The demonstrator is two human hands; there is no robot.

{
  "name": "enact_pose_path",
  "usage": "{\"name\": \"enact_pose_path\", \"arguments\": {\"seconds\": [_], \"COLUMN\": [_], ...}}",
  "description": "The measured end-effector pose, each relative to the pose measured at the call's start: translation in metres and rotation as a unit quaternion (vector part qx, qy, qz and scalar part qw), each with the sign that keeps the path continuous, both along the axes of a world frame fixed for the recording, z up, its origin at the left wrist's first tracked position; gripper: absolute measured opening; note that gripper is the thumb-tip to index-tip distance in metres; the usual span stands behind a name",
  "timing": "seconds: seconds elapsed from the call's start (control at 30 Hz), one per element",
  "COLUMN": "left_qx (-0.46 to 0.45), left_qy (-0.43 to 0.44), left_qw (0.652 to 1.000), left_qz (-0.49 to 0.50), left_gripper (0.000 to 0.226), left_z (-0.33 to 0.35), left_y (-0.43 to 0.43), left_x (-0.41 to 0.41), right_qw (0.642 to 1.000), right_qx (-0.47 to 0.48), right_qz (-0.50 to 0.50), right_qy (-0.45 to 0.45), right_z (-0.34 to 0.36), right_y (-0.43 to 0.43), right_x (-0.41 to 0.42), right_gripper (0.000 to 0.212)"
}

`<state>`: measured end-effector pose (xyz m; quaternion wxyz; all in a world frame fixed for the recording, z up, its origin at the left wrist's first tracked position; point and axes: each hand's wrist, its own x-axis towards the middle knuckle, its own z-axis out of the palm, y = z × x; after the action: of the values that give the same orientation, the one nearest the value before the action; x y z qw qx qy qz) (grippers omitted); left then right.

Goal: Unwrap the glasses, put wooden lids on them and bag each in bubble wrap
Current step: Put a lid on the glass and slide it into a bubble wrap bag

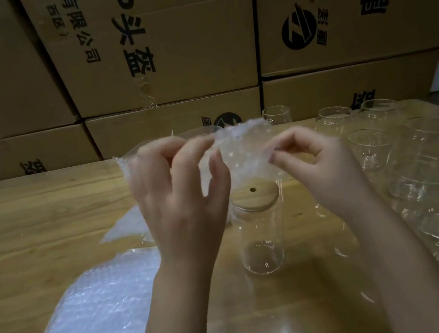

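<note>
Bagging is the step in hand: the left hand (178,190) and right hand (313,162) hold a small clear bubble-wrap bag (242,151), fingers (283,152) clamped on its edges. It hangs at 12 o'clock of the tall clear glass (260,241), which stands mid-bench (32,215) under its round wooden lid (258,196). Next, probably, the bag's mouth must be parted and drawn down over the glass.

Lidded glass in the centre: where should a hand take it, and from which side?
Grip the lidded glass round its straight wall, mid-height, coming from the near side. It stands upright, and the wooden lid merely caps it, likely a poor hold.
</note>
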<state>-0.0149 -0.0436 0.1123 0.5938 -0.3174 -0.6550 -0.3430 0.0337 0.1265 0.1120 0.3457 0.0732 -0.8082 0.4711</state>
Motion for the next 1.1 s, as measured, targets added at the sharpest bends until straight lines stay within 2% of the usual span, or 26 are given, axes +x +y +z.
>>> {"name": "enact_pose_path", "arguments": {"seconds": [0.07, 0.17, 0.23, 0.37, 0.43, 0.5, 0.63, 0.77, 0.87, 0.97, 1.0, 1.1], "left_qx": [-0.04, -0.103, -0.119, -0.146, -0.152, -0.143, -0.137, -0.163, -0.168, -0.159, -0.155, -0.084], "left_qy": [-0.012, -0.142, -0.224, -0.334, -0.348, -0.349, -0.323, -0.282, -0.232, -0.21, -0.21, -0.229], "left_qw": [0.997, 0.978, 0.959, 0.917, 0.909, 0.909, 0.924, 0.933, 0.952, 0.962, 0.962, 0.967], "left_qz": [-0.063, -0.111, -0.128, -0.163, -0.172, -0.178, -0.153, -0.154, -0.109, -0.076, -0.075, -0.071], "left_gripper": [0.018, 0.021, 0.03, 0.051, 0.063, 0.066, 0.05, 0.048, 0.035, 0.023, 0.019, 0.01], "left_z": [-0.002, -0.005, -0.008, -0.011, -0.011, -0.01, -0.003, 0.006, 0.009, 0.009, 0.009, 0.01], "left_y": [0.006, 0.019, 0.024, 0.026, 0.026, 0.026, 0.019, 0.01, 0.009, 0.01, 0.01, 0.007], "left_x": [-0.001, 0.001, 0.002, 0.002, 0.004, 0.005, 0.008, 0.01, 0.013, 0.015, 0.015, 0.012], "right_qw": [0.996, 0.966, 0.952, 0.962, 0.962, 0.96, 0.974, 0.991, 0.997, 0.999, 1.0, 1.0], "right_qx": [-0.092, -0.256, -0.306, -0.273, -0.264, -0.265, -0.216, -0.131, -0.074, -0.04, -0.028, -0.019], "right_qz": [-0.02, -0.026, -0.013, 0.029, 0.068, 0.087, 0.072, 0.008, -0.008, -0.012, -0.012, -0.004], "right_qy": [0.009, 0.023, 0.014, -0.011, -0.021, -0.023, -0.006, 0.017, 0.004, 0.005, 0.003, 0.006], "right_z": [-0.001, -0.002, -0.003, -0.007, -0.007, -0.005, 0.002, 0.007, 0.007, 0.007, 0.009, 0.012], "right_y": [0.004, 0.009, 0.009, -0.002, -0.009, -0.015, -0.017, -0.015, -0.015, -0.016, -0.016, -0.011], "right_x": [-0.004, -0.009, -0.01, -0.011, -0.011, -0.009, -0.001, 0.007, 0.008, 0.01, 0.012, 0.016], "right_gripper": [0.022, 0.016, 0.012, 0.02, 0.031, 0.031, 0.021, 0.023, 0.022, 0.032, 0.035, 0.025]}}
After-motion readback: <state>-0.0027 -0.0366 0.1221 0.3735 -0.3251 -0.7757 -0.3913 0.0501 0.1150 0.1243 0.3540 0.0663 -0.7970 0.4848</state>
